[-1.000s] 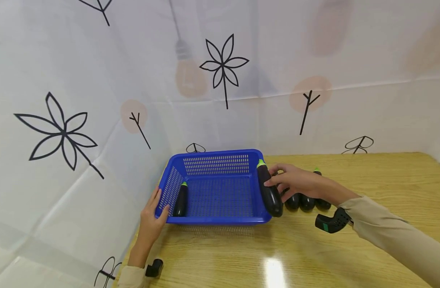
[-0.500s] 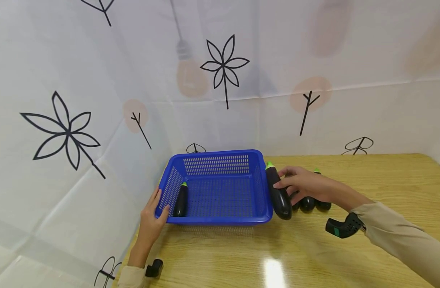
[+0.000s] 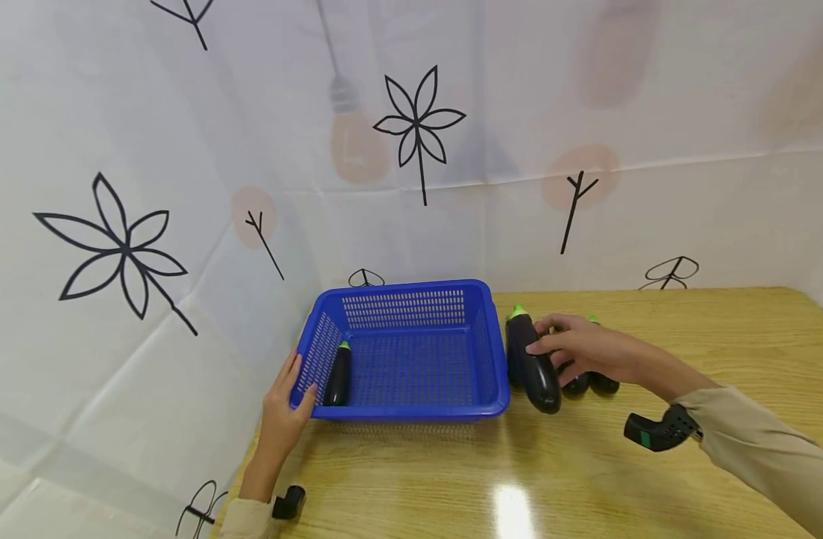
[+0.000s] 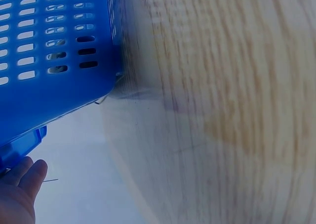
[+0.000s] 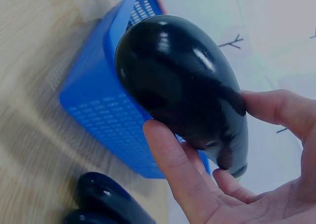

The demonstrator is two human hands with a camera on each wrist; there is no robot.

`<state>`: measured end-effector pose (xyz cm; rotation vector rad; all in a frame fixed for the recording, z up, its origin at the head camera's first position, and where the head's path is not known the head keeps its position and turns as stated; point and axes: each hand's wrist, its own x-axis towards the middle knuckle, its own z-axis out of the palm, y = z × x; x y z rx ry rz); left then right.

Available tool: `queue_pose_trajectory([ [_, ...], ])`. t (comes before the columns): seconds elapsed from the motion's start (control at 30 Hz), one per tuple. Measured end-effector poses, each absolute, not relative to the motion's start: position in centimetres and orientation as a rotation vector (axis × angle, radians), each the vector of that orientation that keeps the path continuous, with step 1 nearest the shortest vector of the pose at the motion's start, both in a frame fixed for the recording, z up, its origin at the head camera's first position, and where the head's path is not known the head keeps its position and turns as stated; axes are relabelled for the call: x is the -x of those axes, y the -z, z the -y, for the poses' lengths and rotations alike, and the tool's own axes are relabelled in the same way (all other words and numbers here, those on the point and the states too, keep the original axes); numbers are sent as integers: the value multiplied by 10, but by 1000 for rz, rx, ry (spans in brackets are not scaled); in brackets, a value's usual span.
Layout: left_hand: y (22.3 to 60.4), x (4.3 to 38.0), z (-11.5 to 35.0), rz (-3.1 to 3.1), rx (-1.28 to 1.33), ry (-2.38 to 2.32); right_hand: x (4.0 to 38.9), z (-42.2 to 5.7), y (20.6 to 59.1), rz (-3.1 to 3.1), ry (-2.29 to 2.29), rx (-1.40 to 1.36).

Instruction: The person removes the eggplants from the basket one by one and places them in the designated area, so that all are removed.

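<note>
My right hand (image 3: 589,348) holds a dark purple eggplant (image 3: 535,367) with a green stem end, just right of the blue basket (image 3: 411,412). In the right wrist view, thumb and fingers grip this eggplant (image 5: 177,75) around its sides, its rounded end toward the camera. At the basket's front left corner, my left hand (image 3: 286,408) holds the rim, fingers along the left side and thumb over the front. One eggplant (image 3: 340,378) lies inside the basket by its left wall. Behind the held one, another eggplant (image 3: 512,367) is partly hidden.
More eggplants (image 3: 603,382) lie on the wooden table (image 3: 708,359) beyond my right hand, partly covered by it. A printed white cloth (image 3: 505,97) hangs behind and to the left of the table. Black wrist devices (image 3: 662,430) sit on both forearms.
My right hand has moved right with the eggplant, from over the basket's right rim to beside it. The left hand and basket have stayed in place.
</note>
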<state>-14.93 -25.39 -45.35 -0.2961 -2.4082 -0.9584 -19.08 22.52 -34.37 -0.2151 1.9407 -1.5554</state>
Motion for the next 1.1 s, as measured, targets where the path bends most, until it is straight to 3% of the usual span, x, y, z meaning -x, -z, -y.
queue_pose_trajectory([
  [1.1, 455, 150, 255, 2400, 309, 950, 188, -264, 359, -1907, 1599, 198],
])
